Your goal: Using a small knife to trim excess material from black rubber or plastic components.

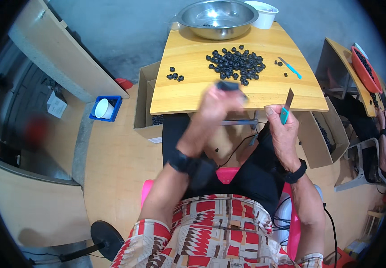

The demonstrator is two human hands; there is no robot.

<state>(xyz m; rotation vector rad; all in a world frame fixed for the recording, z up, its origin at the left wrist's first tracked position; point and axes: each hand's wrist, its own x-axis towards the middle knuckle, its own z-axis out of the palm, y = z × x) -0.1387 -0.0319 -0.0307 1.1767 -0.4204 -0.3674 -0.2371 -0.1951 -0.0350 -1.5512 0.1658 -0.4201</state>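
Left hand (215, 105): motion-blurred, at the near edge of the wooden desk (177, 100). A dark item (228, 85) shows at its fingertips, too smeared to identify; whether the fingers are closed on it cannot be told. Black wristband (179, 161) behind it.

Right hand (283, 129): closed round the teal handle of a short-bladed knife (284, 115), blade pointing up and away from the palm; just right of the left hand. Black wristband on this wrist also.

Black bead-like pieces, one heap (235, 66): on the desk, beyond the left hand and ahead-left of the right. Small round forms, some with visible holes.

Same kind, small group (175, 77): on the desk, ahead-left of the left hand, apart from the heap.

Blue-handled knife (293, 71): lying on the desk beyond the right hand, a few dark bits beside it.

Stainless steel basin (217, 31): far end of the desk, beyond the left hand and the heap; white tub (264, 20) at its right.

Cardboard box, open (146, 127): left of the left hand, below desk level, black pieces inside.

Second cardboard box (311, 143): right of the right hand, likewise holding black pieces.
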